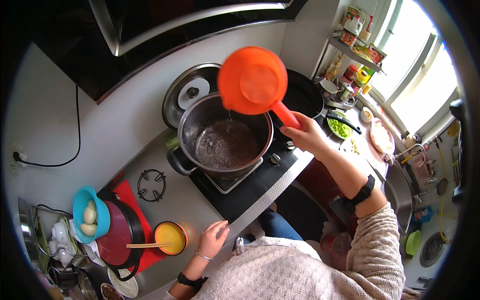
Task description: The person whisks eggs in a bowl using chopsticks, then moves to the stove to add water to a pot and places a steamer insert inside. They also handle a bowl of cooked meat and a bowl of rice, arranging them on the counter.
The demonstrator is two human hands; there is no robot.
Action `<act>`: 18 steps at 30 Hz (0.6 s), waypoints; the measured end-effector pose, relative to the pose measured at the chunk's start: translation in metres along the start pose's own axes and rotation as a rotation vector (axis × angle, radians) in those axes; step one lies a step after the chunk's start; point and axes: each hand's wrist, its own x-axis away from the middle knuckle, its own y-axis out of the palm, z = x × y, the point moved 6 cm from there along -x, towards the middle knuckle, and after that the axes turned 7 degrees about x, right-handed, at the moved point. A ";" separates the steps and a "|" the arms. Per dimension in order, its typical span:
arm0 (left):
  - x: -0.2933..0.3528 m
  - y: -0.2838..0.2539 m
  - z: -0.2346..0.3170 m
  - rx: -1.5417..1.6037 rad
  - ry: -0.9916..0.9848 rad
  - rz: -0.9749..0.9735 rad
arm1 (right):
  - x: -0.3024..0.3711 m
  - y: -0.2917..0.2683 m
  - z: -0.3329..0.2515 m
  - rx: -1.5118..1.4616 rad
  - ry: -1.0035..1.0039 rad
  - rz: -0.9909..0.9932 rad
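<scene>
My right hand (304, 134) grips the handle of an orange plastic water dipper (252, 82). The dipper is tipped over a deep metal pot (186, 127) on the stove, and a thin trickle of water falls from its edge. Some water moves in the bottom of the pot. My left hand (212, 240) is by the counter's front edge, fingers loosely stretched and holding nothing. To its left stands a bowl of yellow liquid (172, 235), which looks like beaten egg, with chopsticks (145, 245) laid across its rim.
Behind the pot leans a metal lid (172, 95); a black frying pan (305, 95) sits to its right. Chopped greens (340, 126) fill a plate near the sink (400, 192). At left, a blue colander (82, 210) with eggs rests on a red-lidded pot (117, 242).
</scene>
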 end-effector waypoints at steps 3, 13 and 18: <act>0.009 0.001 -0.011 0.025 -0.030 0.017 | 0.014 0.002 0.002 -0.665 0.390 -0.172; -0.080 -0.027 -0.018 0.516 -0.124 0.127 | 0.143 -0.068 0.064 -1.002 0.355 -0.090; -0.095 0.049 -0.003 0.411 -0.219 -0.223 | 0.271 -0.117 0.158 -1.120 0.497 0.167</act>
